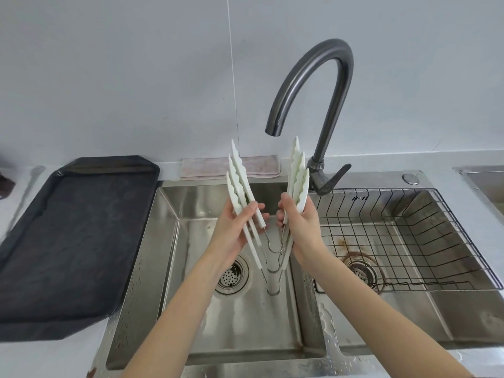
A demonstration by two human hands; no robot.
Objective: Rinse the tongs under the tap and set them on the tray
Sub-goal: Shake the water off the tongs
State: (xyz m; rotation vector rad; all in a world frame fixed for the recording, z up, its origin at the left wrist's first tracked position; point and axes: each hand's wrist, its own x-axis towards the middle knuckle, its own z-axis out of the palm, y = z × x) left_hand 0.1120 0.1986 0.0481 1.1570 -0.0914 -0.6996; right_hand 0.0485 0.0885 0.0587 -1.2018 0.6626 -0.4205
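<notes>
Three white tongs (238, 181) with wavy edges and wire hinges are held together over the left sink basin (169, 222), splayed in a V with the hinges pointing down. My left hand (234, 227) grips their left arms and my right hand (298, 225) grips their right arms. The tips point up, just below and to either side of the dark grey tap (313, 85) spout. No water runs from the tap. The black tray (73, 230) lies on the counter to the left of the sink.
A wire rack (409, 236) sits in the right basin, over a rust-stained drain. A folded pinkish cloth (215, 167) lies behind the sink at the wall. Water drops cover the divider and front rim. A second sink edge (482, 178) shows at far right.
</notes>
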